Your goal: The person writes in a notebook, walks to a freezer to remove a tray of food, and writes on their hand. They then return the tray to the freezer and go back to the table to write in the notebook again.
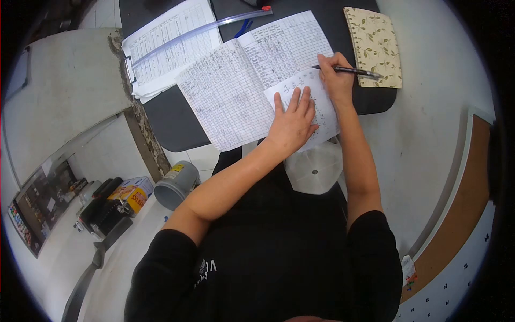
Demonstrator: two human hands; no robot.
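Nearest the body, a pale seat [300,178] is sitting below the edge of the black table [174,121]. The left hand [292,123] is lying palm down with its fingers spread wide, gripping nothing; it is resting on a loose sheet [328,115], apparently to keep it from sliding. The sheet is covering the near part of the right page of the open notebook [225,94], which is lying flat and tilted, presumably so that its lines are suiting the writing arm. At 2 o'clock from the left hand, the right hand [339,83] is holding a black pen [360,71] in a narrow finger grip close to the writing end, likely for fine control; the tip is pointing to 9 o'clock, near the sheet's far edge, and its contact with paper cannot be confirmed. At 2 o'clock from the right hand, a leaf-patterned notebook [381,43] is lying closed, clear of the pen. At 10 o'clock from the open notebook, a stack of papers [188,56] is lying under a clear strip [230,21], possibly serving as a weight.
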